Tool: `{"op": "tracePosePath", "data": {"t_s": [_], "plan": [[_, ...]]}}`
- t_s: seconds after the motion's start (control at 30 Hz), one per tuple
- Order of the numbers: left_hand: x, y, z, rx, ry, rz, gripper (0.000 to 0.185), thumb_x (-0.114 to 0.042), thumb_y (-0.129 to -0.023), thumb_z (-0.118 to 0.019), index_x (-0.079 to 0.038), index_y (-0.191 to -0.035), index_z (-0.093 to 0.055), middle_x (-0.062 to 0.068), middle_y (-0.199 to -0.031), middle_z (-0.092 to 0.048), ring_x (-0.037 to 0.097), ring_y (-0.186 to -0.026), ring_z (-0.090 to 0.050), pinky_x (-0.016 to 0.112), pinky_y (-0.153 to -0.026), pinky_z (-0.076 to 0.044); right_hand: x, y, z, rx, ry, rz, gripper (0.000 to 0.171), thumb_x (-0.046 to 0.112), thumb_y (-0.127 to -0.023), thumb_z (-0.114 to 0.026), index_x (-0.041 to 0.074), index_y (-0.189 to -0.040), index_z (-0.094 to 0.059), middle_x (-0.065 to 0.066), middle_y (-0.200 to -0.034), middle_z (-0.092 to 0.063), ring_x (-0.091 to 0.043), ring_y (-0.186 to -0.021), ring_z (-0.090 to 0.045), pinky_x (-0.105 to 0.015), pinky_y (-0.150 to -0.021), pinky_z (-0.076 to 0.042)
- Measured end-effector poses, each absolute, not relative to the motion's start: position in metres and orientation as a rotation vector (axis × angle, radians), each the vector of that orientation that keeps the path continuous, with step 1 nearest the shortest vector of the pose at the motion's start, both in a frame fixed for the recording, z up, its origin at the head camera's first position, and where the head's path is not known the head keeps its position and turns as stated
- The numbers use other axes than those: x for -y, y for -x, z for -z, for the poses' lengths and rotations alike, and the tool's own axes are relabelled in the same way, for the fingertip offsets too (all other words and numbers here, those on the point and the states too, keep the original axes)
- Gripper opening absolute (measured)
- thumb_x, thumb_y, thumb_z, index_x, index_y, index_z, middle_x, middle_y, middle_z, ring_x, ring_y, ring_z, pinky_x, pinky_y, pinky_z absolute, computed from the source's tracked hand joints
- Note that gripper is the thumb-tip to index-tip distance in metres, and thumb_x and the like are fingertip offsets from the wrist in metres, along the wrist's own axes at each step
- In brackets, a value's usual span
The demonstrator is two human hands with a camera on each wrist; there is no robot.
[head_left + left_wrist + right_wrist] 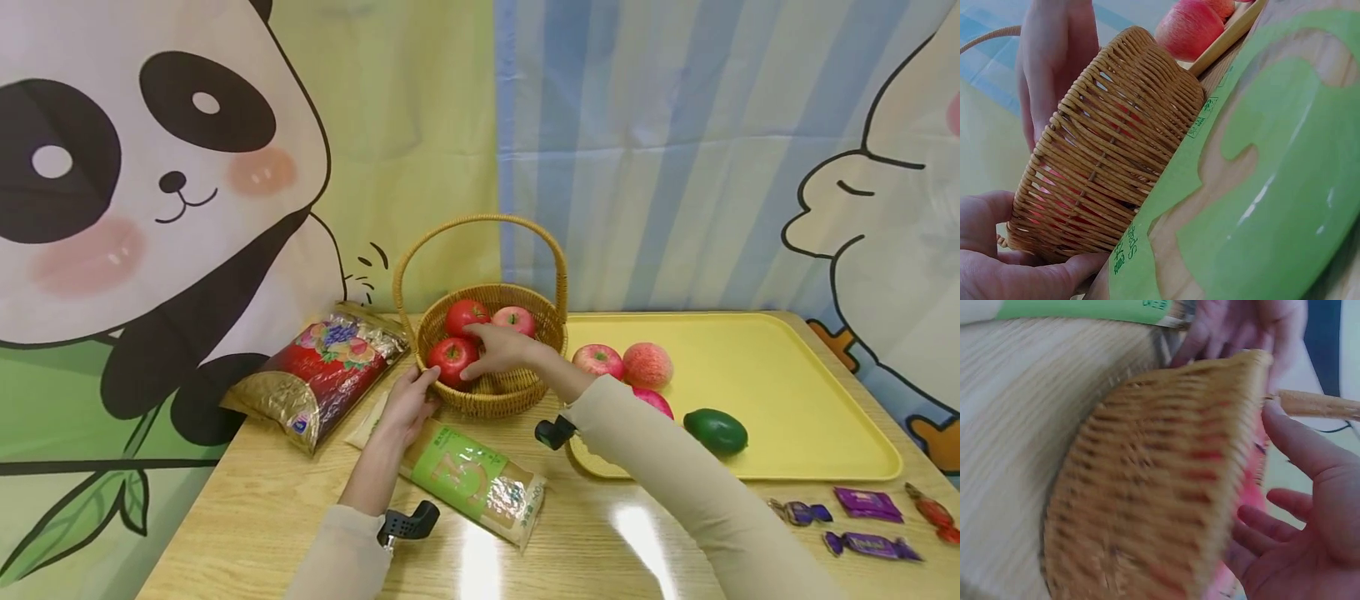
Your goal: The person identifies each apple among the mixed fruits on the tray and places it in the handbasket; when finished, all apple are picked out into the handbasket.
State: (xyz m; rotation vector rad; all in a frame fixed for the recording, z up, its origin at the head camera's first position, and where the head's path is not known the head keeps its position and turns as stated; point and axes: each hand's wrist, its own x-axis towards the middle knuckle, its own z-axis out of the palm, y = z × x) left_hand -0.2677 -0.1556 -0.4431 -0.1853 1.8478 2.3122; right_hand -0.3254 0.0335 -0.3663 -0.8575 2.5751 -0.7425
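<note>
A wicker basket (495, 400) with a tall handle stands mid-table and holds three red apples (467, 315). My right hand (498, 348) reaches in over the rim, fingers spread and fairly straight, fingertips touching the front-left apple (452, 357). The right wrist view shows that hand (1310, 506) open beside the basket's wall (1147, 500). My left hand (408, 404) cups the basket's left outer wall, thumb up by the rim. In the left wrist view its thumb and palm (997, 275) wrap the basket's base (1110, 162).
A green rice packet (472, 479) lies under my left forearm; a red and gold packet (322, 375) lies left. A yellow tray (787, 383) to the right bears three apples (648, 364) and a green avocado (716, 431). Wrapped sweets (870, 504) lie front right. A curtain hangs behind.
</note>
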Motion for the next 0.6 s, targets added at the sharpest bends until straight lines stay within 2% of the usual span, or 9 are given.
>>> {"op": "tracePosePath", "data": {"t_s": [0.17, 0.33, 0.53, 0.6], "plan": [[0.156, 0.267, 0.443, -1.836, 0.197, -2.322, 0.058, -0.022, -0.103, -0.046, -0.009, -0.154, -0.023, 0.016, -0.158, -0.026, 0.033, -0.145, -0.028, 0.049, -0.119, -0.029, -0.073, 0.307, 0.337, -2.451, 0.984, 0.819, 0.069, 0.031, -0.089, -0.07, 0.006, -0.146, -0.041, -0.013, -0.148, -0.046, -0.032, -0.132, -0.05, -0.044, -0.108, -0.046], [0.156, 0.266, 0.443, -1.846, 0.199, -2.313, 0.058, -0.022, -0.103, -0.046, -0.01, -0.155, -0.022, 0.016, -0.159, -0.025, 0.033, -0.145, -0.027, 0.05, -0.119, -0.028, -0.13, 0.284, 0.321, -2.353, 1.054, 0.9, 0.059, 0.027, -0.09, -0.07, 0.007, -0.14, -0.049, -0.012, -0.142, -0.053, -0.031, -0.13, -0.052, -0.047, -0.108, -0.046], [0.156, 0.266, 0.441, -1.851, 0.191, -2.293, 0.059, -0.022, -0.103, -0.046, -0.009, -0.155, -0.02, 0.017, -0.159, -0.023, 0.034, -0.145, -0.027, 0.05, -0.119, -0.028, -0.209, 0.263, 0.339, -2.402, 1.098, 0.869, 0.055, 0.028, -0.09, -0.07, 0.003, -0.135, -0.053, -0.016, -0.133, -0.059, -0.035, -0.122, -0.057, -0.05, -0.102, -0.049], [0.156, 0.267, 0.442, -1.847, 0.191, -2.292, 0.059, -0.022, -0.103, -0.046, -0.009, -0.155, -0.02, 0.017, -0.159, -0.024, 0.034, -0.145, -0.028, 0.049, -0.119, -0.028, -0.232, 0.256, 0.351, -2.476, 1.103, 0.803, 0.054, 0.031, -0.09, -0.07, 0.005, -0.135, -0.054, -0.013, -0.132, -0.06, -0.033, -0.121, -0.058, -0.049, -0.102, -0.05]]}}
